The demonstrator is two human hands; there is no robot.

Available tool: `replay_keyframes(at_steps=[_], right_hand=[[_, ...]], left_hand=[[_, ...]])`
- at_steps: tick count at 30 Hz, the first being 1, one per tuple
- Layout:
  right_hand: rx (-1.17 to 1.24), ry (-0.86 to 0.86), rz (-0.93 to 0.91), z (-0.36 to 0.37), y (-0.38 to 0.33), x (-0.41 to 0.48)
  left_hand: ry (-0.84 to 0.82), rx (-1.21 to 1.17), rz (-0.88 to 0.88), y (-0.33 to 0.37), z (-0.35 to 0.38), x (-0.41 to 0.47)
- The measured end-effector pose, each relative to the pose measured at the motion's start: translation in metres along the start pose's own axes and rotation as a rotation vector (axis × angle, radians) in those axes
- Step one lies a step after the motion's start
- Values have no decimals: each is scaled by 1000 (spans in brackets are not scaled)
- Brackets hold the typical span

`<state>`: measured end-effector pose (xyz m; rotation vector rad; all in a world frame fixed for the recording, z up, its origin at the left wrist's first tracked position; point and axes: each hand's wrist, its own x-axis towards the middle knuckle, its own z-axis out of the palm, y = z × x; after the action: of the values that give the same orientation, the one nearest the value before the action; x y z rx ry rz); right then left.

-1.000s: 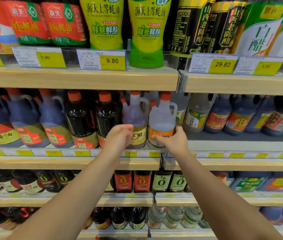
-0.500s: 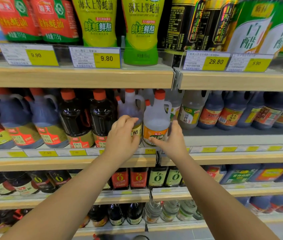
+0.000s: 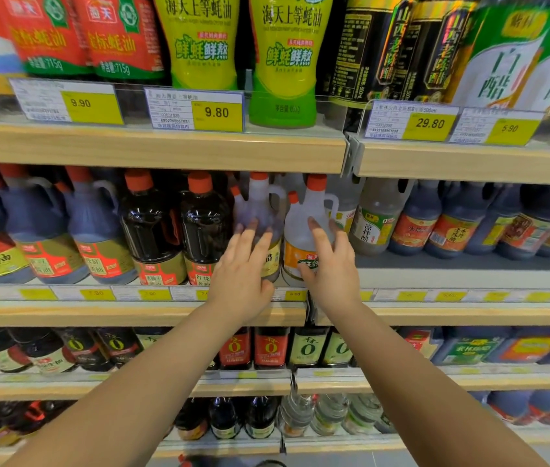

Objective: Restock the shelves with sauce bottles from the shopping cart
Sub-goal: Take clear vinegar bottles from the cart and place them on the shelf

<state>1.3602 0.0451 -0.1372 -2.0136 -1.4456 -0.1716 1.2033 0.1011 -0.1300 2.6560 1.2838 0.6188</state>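
Two clear handled jugs with orange caps stand side by side on the middle shelf point(image 3: 132, 313). The left jug point(image 3: 260, 210) has a yellow label and the right jug point(image 3: 302, 227) an orange and green label. My left hand point(image 3: 243, 274) hovers in front of the left jug with its fingers spread and blurred. In front of the right jug is my right hand point(image 3: 332, 264), fingers extended, with the thumb across the label. Neither hand is closed around a jug. The shopping cart is out of view.
Dark soy sauce bottles point(image 3: 179, 230) and blue jugs point(image 3: 91, 237) fill the shelf to the left. Vinegar bottles point(image 3: 378, 224) stand at the back right, with bare shelf point(image 3: 452, 267) in front of them. Green squeeze bottles point(image 3: 283, 59) sit above. Rows of smaller bottles fill the shelves below.
Both hands gripped the two jugs a second ago. Their fingers have since opened and slid back toward the shelf's front edge. The jugs stay standing where they were.
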Motion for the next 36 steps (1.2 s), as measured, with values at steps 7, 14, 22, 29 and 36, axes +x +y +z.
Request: replay_keyframes(at_steps=[7,14,22,29,36], right_hand=[[9,-48,11,-6,-2,0],[-173,-435,40,-52,-14,-47],[-242,-928,-67,-64,-86,-129],[-148,-1163,-298,-27,-183,-186],[-146,-1287,-512,23,-306,-228]], left_hand=[[-28,14,7,1,0,-5],[-353,-7,-87,15,-22,-61],[-560,-90,-348,-12,-59,-204],[-436,-156,-731,-72,-104,-321],[-344,-214,-1033,-139,-167,-421]])
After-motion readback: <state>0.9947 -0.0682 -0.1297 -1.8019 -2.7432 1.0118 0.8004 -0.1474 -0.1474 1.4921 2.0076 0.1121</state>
